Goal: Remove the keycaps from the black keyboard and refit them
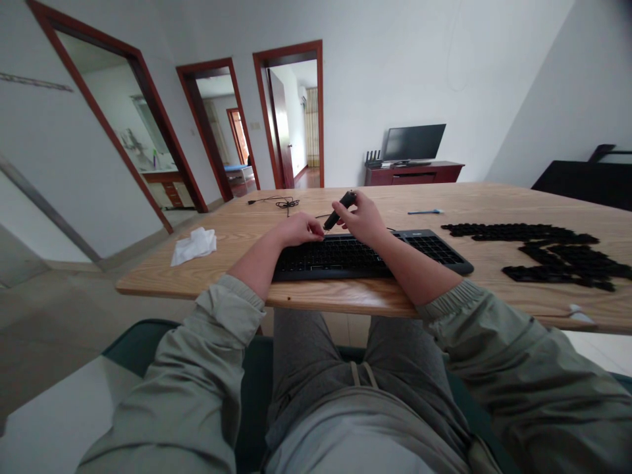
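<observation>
Black tool held in right grip, tip near keyboard, left grip open

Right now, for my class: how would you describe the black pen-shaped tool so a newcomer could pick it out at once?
On the wooden table, find the black keyboard near the front edge. Above its keys, the right hand grips a black pen-shaped tool, tip angled down. Unlike the loose black keycaps off to the right, it is held up off the table.
</observation>
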Motion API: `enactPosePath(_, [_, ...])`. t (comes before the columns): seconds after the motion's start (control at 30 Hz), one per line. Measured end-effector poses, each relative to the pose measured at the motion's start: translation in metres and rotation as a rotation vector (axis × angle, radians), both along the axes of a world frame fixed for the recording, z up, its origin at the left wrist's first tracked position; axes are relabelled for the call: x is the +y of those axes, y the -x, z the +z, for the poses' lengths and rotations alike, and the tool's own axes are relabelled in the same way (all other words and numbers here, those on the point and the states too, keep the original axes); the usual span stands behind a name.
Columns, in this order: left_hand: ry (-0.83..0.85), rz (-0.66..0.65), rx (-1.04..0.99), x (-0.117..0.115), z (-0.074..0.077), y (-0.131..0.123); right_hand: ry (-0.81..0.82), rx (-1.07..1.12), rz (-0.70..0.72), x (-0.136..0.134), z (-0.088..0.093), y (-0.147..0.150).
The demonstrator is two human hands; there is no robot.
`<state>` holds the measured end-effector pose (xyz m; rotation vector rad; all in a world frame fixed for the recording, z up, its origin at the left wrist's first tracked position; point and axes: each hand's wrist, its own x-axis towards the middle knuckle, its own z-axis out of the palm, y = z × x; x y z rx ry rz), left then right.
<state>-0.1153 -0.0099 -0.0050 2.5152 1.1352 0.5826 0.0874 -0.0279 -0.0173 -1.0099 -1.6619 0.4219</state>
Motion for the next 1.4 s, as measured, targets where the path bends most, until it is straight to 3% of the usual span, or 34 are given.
enactPosePath(0.2, [0.023, 0.023, 0.007, -0.003, 0.003, -0.001, -0.031, -0.053, 0.108, -0.002, 0.002, -0.002])
enactPosePath(0.87, [-0.207, 0.073, 0.077, 0.003, -0.005, -0.008, 0.018, 0.039, 0.291, -0.008, 0.009, -0.012])
enactPosePath(1.1, [-0.393, 0.134, 0.001, -0.002, -0.004, -0.008, 0.097, 0.056, 0.275, -0.005, 0.011, -0.017])
enactPosePath(1.27, [-0.592, 0.135, 0.008, -0.01, 0.0, -0.013, 0.102, 0.058, 0.357, -0.007, 0.013, -0.021])
enactPosePath(1.4, [-0.656, 0.101, 0.059, -0.01, -0.001, -0.018, 0.089, 0.049, 0.377, -0.006, 0.011, -0.019])
